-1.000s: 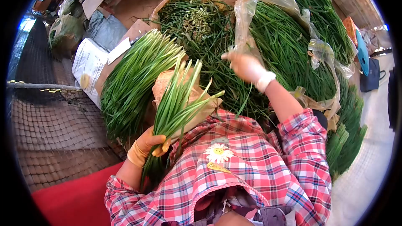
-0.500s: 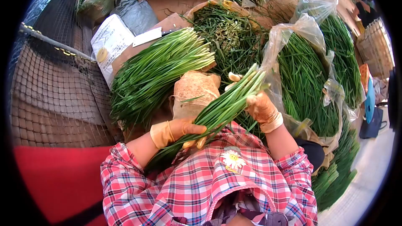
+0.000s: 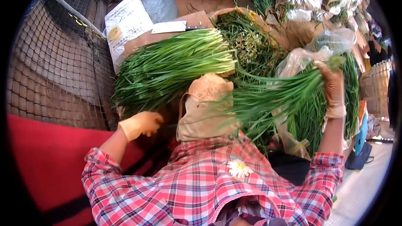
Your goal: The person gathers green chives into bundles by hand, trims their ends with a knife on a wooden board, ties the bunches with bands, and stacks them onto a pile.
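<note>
My right hand (image 3: 333, 81), in a thin glove, is raised at the right and closed around one end of a bunch of garlic chives (image 3: 280, 92). The long green leaves trail left from it, blurred by motion. My left hand (image 3: 142, 124), gloved too, is low at the left with loosely bent fingers and nothing visible in it. Just above it lies a big pile of chives (image 3: 167, 65), pale cut ends to the right. A brown cloth-covered knee (image 3: 205, 109) stands between the hands.
A cleaver (image 3: 169, 26) rests on cardboard behind the pile. Trimmed scraps (image 3: 247, 44) fill a sack beyond the knee. More chives (image 3: 307, 119) stand in clear plastic (image 3: 293, 60) at the right. Netting (image 3: 54, 67) and red cloth (image 3: 46, 159) are at the left.
My right hand has swung up and right with the chives, whose leaves now trail left. My left hand has let go of them and moved left. The view has shifted somewhat.
</note>
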A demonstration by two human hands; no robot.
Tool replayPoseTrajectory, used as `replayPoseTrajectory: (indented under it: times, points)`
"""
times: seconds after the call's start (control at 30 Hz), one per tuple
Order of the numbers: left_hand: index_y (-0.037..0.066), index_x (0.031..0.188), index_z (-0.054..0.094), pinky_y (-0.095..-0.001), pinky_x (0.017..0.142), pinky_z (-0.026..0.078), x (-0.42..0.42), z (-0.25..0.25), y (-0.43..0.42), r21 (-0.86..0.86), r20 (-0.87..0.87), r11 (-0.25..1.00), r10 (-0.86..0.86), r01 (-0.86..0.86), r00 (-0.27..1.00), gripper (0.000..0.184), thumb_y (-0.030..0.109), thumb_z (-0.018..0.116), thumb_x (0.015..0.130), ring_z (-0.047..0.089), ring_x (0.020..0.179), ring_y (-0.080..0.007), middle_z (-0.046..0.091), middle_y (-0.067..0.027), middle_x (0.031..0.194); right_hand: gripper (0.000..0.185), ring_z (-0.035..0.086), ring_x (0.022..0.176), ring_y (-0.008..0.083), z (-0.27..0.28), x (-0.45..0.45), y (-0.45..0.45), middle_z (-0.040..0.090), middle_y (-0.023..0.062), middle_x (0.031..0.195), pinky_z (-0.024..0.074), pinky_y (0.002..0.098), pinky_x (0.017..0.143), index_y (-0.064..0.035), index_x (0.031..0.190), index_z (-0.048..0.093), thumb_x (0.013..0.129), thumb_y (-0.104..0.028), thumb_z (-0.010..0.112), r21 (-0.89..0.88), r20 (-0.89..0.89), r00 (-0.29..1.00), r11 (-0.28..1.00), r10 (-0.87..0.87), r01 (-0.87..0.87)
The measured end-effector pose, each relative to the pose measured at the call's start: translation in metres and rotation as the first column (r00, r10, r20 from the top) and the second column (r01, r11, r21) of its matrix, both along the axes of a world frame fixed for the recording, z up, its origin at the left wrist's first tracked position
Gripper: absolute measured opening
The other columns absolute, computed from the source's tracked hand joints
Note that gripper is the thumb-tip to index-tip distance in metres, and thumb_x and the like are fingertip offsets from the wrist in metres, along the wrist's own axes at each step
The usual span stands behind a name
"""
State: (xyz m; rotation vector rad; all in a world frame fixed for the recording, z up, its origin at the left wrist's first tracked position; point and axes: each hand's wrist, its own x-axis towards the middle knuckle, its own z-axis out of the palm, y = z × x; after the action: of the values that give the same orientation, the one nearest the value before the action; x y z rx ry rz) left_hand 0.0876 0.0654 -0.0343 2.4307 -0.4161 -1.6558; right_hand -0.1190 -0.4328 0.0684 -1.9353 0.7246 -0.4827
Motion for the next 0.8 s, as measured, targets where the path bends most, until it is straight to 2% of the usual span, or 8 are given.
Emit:
replayPoseTrajectory:
  times: [0.07,0.2,0.3,0.37,0.43,0.6,0.63,0.8]
  points:
    - [0.011,0.108,0.061,-0.0411,0.081,0.048,0.004,-0.008,0.020,0.183,0.477,0.917,-0.397,0.353,0.784,0.034,0.020,0.057,0.076,0.061,0.090,-0.0339,0.066,-0.0152,0.089,0.034,0.059,0.075,0.0132,0.044,0.004,0.001,0.062,0.0022,0.080,0.0488,0.0268,0.074,-0.0052,0.099,0.061,0.082,-0.034,0.066,-0.136,0.191,0.981,0.990,-0.022,0.048]
    - [0.012,0.119,0.055,-0.0389,0.083,0.048,0.018,0.022,0.001,-0.323,0.746,0.945,0.218,0.056,0.629,0.042,0.019,0.062,0.078,0.059,0.097,-0.0322,0.063,-0.0157,0.104,0.040,0.056,0.090,0.0125,0.112,0.033,-0.017,0.062,0.0053,0.093,0.0402,0.0322,0.095,-0.0063,0.101,0.064,0.086,-0.043,0.058,-0.538,0.205,0.970,0.843,0.132,-0.002]
    - [0.004,0.126,0.048,-0.0370,0.093,0.042,0.017,0.082,-0.041,-0.641,0.768,0.668,0.565,0.379,0.303,0.051,0.015,0.065,0.079,0.054,0.110,-0.0295,0.056,-0.0155,0.119,0.041,0.059,0.086,0.0149,0.144,0.079,0.009,0.062,0.0058,0.093,0.0467,0.0362,0.086,-0.0078,0.109,0.063,0.088,-0.041,0.056,-0.406,0.320,0.944,0.912,0.083,0.058]
    - [-0.002,0.126,0.047,-0.0375,0.100,0.035,0.013,0.131,-0.065,-0.656,0.676,0.525,0.729,0.542,0.112,0.055,0.015,0.067,0.077,0.048,0.117,-0.0299,0.054,-0.0160,0.123,0.039,0.061,0.087,0.0163,0.140,0.122,0.025,0.062,0.0100,0.099,0.0506,0.0316,0.083,-0.0030,0.114,0.057,0.089,-0.034,0.055,-0.016,0.698,0.686,0.962,0.206,-0.272]
    - [-0.005,0.128,0.043,-0.0390,0.106,0.026,0.009,0.162,-0.086,-0.625,0.519,0.337,0.853,0.704,0.051,0.067,0.019,0.072,0.073,0.041,0.124,-0.0292,0.048,-0.0168,0.129,0.040,0.062,0.088,0.0167,0.125,0.157,0.081,0.063,0.0103,0.099,0.0500,0.0313,0.085,-0.0021,0.115,0.054,0.087,-0.030,0.059,-0.045,0.853,0.389,0.792,0.348,-0.609]
    - [0.009,0.135,0.040,-0.0464,0.110,0.016,0.014,0.145,-0.140,-0.322,0.882,0.709,0.465,0.627,-0.073,0.087,0.018,0.081,0.058,0.019,0.136,-0.0350,0.034,-0.0127,0.143,0.019,0.060,0.074,0.0141,0.007,0.234,0.174,0.062,0.0069,0.091,0.0535,0.0288,0.072,-0.0042,0.098,0.058,0.089,-0.021,0.056,0.545,0.707,0.707,0.636,0.001,-0.546]
    - [0.024,0.141,0.028,-0.0589,0.107,0.014,0.028,0.125,-0.146,-0.312,0.930,0.743,0.366,0.592,0.031,0.100,0.020,0.083,0.057,0.016,0.135,-0.0414,0.026,-0.0093,0.147,0.021,0.060,0.076,0.0154,-0.025,0.244,0.181,0.062,0.0061,0.093,0.0525,0.0291,0.069,-0.0054,0.098,0.061,0.088,-0.024,0.058,0.634,0.644,0.764,0.576,-0.024,-0.516]
    - [0.017,0.134,0.038,-0.0607,0.104,0.020,0.098,-0.037,-0.157,-0.074,0.943,0.889,-0.085,0.451,0.323,0.066,0.021,0.068,0.075,0.032,0.129,-0.0333,0.048,-0.0074,0.130,0.028,0.060,0.074,0.0153,-0.157,0.241,0.166,0.064,0.0058,0.094,0.0516,0.0299,0.060,-0.0043,0.100,0.062,0.086,-0.028,0.062,0.871,0.009,0.990,0.484,0.144,-0.078]
